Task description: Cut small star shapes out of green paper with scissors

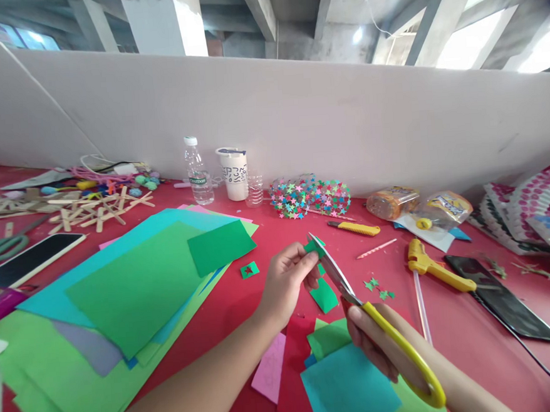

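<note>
Pinching a small green piece of paper point(312, 247) between thumb and fingers, the left hand point(283, 275) steadied it right at the blades, probably to stop it slipping! Apart from it, the right hand point(370, 344) gripped the scissors point(373, 313) by the yellow handle, angling them towards the paper, likely for control. Loose green stars point(373, 282) lay off to the right, seemingly clear of the blades.
</note>
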Available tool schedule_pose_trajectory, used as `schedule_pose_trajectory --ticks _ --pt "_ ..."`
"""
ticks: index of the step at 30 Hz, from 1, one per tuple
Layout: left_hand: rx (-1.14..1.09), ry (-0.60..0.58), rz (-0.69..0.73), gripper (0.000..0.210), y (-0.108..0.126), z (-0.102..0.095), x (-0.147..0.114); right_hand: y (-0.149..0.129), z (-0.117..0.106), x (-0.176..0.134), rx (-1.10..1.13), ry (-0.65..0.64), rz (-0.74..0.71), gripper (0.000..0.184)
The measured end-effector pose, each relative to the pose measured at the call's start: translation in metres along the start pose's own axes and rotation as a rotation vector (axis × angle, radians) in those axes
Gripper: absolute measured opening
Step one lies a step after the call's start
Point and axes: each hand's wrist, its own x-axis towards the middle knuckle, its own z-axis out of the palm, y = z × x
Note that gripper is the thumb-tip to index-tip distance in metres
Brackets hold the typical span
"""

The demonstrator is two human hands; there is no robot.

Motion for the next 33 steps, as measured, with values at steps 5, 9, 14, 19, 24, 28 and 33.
schedule_pose_trajectory --ticks 5,9,14,19,24,28,33 --pt "-0.005 0.0 0.008 0.027 -0.0005 0.0003 0.0 -0.0015 -0.0011 0.0001 -0.016 -0.023 -0.001 0.059" --pt "0.002 -0.003 0.023 0.026 0.0001 0.0005 -0.0004 -0.0019 -0.001 -0.0005 -0.019 -0.007 0.004 0.057" --pt "0.002 -0.013 0.022 0.026 0.0003 -0.0002 0.0002 -0.0024 -0.0017 -0.001 -0.019 0.002 0.011 0.055" --pt "-0.028 -0.012 0.02 0.026 -0.0002 -0.0008 0.0009 -0.0031 -0.0033 -0.0014 -0.03 0.014 0.016 0.054" --pt "-0.092 0.051 -0.006 0.018 -0.0005 -0.0031 0.0045 -0.003 -0.0065 0.0024 -0.05 0.023 0.019 0.053" --pt "-0.188 0.114 -0.03 0.015 -0.0009 -0.0043 0.007 -0.0032 -0.0069 0.0062 -0.084 0.048 0.007 0.053" --pt "-0.226 -0.009 -0.133 0.018 -0.0035 -0.0027 0.0065 -0.002 -0.0048 0.008 -0.127 0.079 0.007 0.052"
